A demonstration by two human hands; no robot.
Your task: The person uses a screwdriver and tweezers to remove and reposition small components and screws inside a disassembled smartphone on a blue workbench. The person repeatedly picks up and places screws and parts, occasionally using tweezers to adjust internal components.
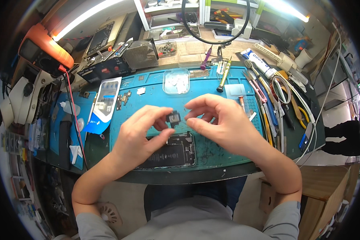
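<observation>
Between the thumb and fingers of my left hand is a small black phone part with a grey face, held up over the mat; its exact kind is too small to make out. Just right of it, my right hand hovers with thumb and index finger apart and nothing visible between them. Below my left hand an opened phone lies on the blue repair mat, its black battery and inner parts showing. My left hand and wrist hide part of the phone.
A clear plastic box with small pale pieces stands beyond my hands. Tweezers, pliers and other tools crowd the right side. An orange multimeter with a red lead stands at left, near a white dropper bottle. A black ring hangs above.
</observation>
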